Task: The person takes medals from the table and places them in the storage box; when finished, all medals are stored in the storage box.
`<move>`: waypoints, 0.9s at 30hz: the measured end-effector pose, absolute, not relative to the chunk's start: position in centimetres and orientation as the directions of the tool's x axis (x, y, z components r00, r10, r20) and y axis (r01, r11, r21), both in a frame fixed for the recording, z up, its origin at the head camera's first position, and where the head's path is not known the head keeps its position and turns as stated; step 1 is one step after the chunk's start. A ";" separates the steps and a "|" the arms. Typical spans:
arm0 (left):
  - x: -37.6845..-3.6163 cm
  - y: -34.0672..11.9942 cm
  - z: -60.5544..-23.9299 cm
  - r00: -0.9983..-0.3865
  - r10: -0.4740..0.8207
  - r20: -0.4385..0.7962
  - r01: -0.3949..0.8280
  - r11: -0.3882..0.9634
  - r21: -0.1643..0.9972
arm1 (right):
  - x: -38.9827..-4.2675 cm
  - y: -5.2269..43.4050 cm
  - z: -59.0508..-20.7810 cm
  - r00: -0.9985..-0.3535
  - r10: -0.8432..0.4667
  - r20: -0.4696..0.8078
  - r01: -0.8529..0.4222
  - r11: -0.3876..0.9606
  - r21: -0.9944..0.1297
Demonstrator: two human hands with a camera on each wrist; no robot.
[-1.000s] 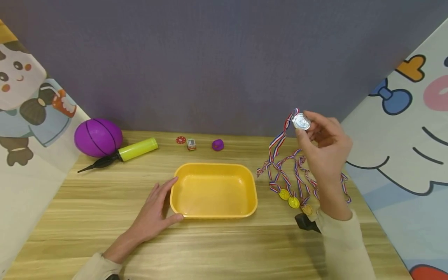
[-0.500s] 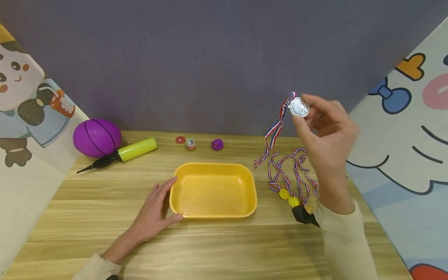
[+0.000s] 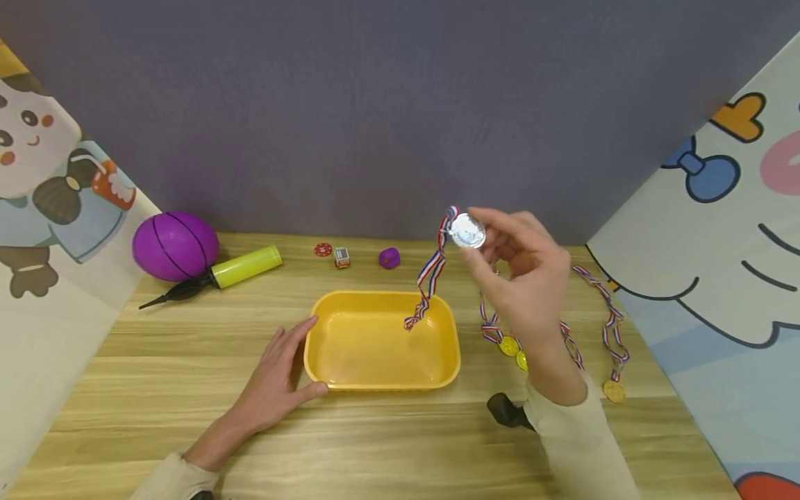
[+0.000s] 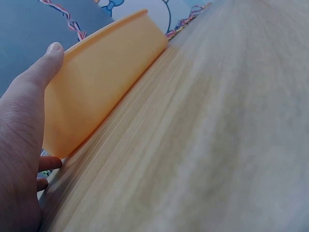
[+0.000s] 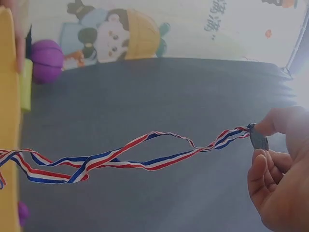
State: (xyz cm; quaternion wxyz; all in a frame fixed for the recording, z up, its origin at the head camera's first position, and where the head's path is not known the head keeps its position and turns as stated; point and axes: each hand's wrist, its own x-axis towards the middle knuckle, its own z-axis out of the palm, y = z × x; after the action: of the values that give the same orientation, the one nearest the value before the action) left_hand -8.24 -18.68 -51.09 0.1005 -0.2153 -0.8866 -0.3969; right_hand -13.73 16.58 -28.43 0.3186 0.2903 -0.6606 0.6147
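A wooden table holds a yellow tray at its centre. The left hand lies flat on the table with relaxed fingers and thumb against the tray's left side. The right hand is raised above the tray's far right corner, pinching a silver medal between thumb and fingers. The medal's striped ribbon hangs down and left, its end over the tray. More medals lie beside the tray, partly hidden by the right forearm. A purple ball and yellow pump sit far left.
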 end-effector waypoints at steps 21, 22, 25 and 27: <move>-8.4 -18.7 -51.2 -0.890 0.298 0.344 0.455 0.604 0.654 | -12.5 11.9 -34.8 -0.701 -0.217 0.679 -0.709 0.110 -0.697; -8.4 -18.7 -51.2 -0.890 0.298 0.346 0.456 0.603 0.654 | -12.4 11.7 -35.1 -0.708 -0.226 0.669 -0.702 0.121 -0.702; -8.4 -18.7 -51.2 -0.889 0.299 0.346 0.457 0.603 0.654 | -12.0 11.2 -36.4 -0.733 -0.254 0.631 -0.674 0.148 -0.724; -8.4 -18.7 -51.1 -0.890 0.300 0.344 0.457 0.604 0.653 | -11.8 11.0 -37.2 -0.746 -0.276 0.607 -0.658 0.162 -0.735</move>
State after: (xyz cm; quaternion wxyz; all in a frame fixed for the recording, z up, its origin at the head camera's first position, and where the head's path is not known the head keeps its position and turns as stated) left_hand -8.39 -18.68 -51.13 0.1000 -0.2127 -0.8899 -0.3909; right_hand -11.77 10.98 -37.24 0.1689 0.3141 -0.7432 0.5662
